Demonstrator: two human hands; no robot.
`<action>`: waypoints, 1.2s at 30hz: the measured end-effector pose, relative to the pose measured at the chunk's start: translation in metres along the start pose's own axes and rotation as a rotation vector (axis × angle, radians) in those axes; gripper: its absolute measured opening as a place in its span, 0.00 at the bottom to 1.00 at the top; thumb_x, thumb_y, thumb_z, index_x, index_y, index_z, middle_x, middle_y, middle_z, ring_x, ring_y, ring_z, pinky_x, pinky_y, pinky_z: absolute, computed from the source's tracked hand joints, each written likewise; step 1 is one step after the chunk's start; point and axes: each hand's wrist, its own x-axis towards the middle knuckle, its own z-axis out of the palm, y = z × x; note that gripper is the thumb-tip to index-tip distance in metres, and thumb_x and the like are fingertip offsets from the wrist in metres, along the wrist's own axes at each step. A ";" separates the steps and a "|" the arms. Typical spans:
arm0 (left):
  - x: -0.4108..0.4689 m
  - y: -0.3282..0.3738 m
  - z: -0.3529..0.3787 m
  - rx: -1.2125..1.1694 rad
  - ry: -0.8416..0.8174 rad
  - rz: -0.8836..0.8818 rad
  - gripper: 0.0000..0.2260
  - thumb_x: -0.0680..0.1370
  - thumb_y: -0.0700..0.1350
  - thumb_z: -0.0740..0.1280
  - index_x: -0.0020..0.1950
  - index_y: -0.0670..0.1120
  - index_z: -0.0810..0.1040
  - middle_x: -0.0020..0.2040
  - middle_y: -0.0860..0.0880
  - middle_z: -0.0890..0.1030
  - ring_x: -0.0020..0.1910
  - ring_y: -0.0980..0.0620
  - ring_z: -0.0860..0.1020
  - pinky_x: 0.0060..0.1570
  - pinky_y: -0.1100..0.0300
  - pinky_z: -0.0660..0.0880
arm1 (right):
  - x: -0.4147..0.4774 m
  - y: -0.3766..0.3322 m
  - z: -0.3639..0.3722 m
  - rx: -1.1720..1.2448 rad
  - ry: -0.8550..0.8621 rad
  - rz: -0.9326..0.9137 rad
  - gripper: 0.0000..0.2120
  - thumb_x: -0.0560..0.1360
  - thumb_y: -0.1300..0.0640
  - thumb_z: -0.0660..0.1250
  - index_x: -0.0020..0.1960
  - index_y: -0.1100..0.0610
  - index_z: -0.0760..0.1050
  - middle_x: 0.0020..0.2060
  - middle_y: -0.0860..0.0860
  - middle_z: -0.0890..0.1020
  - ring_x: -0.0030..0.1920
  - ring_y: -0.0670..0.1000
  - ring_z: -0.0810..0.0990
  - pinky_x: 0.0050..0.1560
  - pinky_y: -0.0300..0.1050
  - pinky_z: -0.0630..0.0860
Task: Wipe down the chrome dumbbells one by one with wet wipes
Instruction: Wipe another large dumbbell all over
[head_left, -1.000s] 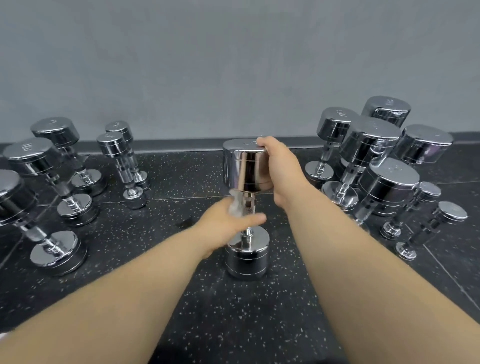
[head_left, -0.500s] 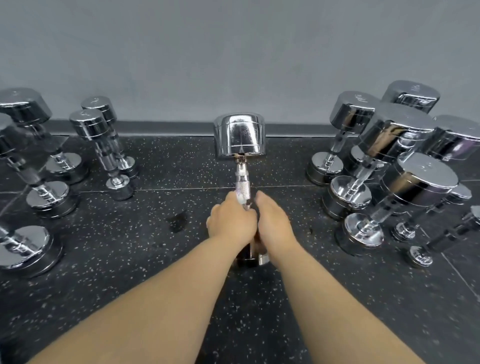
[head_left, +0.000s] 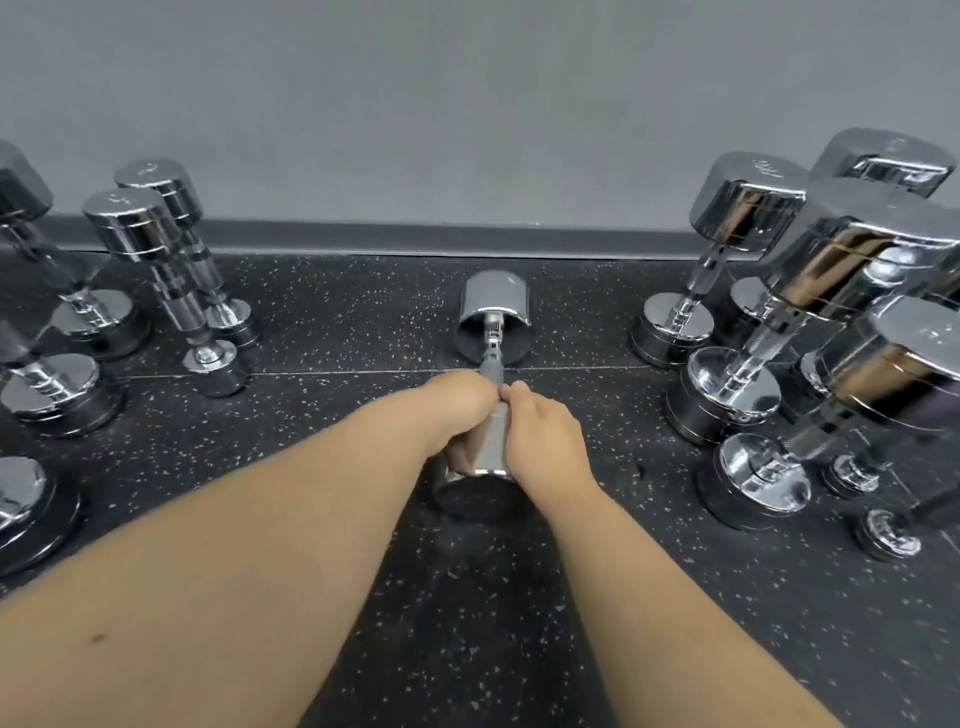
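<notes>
Gripping near end of dumbbell (head_left: 493, 317) with left hand (head_left: 457, 410) curled at the handle and right hand (head_left: 545, 447) round near head, likely steadying for wiping (wipe not visible), far head on floor (head_left: 467, 623) toward wall (head_left: 467, 104), upright dumbbells (head_left: 156, 249) either side.

The dumbbell (head_left: 493, 304) no longer stands: it lies on the floor (head_left: 363, 322), pointing at the wall (head_left: 467, 104). Your right hand (head_left: 545, 441), off its top head, now grips beside your left hand (head_left: 457, 405).
</notes>
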 end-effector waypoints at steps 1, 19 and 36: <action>0.003 0.002 -0.001 0.037 -0.022 -0.007 0.15 0.82 0.40 0.53 0.50 0.31 0.76 0.31 0.35 0.78 0.24 0.43 0.76 0.28 0.60 0.71 | 0.005 0.003 0.000 -0.006 -0.008 -0.002 0.21 0.85 0.57 0.46 0.58 0.61 0.77 0.48 0.55 0.80 0.50 0.55 0.74 0.46 0.48 0.64; -0.018 -0.028 -0.014 -0.250 0.324 0.376 0.15 0.80 0.38 0.57 0.51 0.55 0.79 0.42 0.56 0.82 0.38 0.58 0.74 0.32 0.64 0.68 | -0.014 0.004 0.014 0.488 0.028 0.317 0.15 0.77 0.51 0.56 0.33 0.55 0.69 0.33 0.49 0.74 0.38 0.51 0.70 0.43 0.48 0.67; 0.043 -0.046 -0.048 -0.411 0.195 0.407 0.09 0.76 0.43 0.71 0.55 0.53 0.79 0.49 0.52 0.84 0.50 0.53 0.80 0.55 0.57 0.74 | 0.081 -0.035 0.012 0.071 -0.020 -0.082 0.15 0.71 0.71 0.65 0.44 0.54 0.85 0.35 0.51 0.84 0.27 0.42 0.75 0.27 0.29 0.68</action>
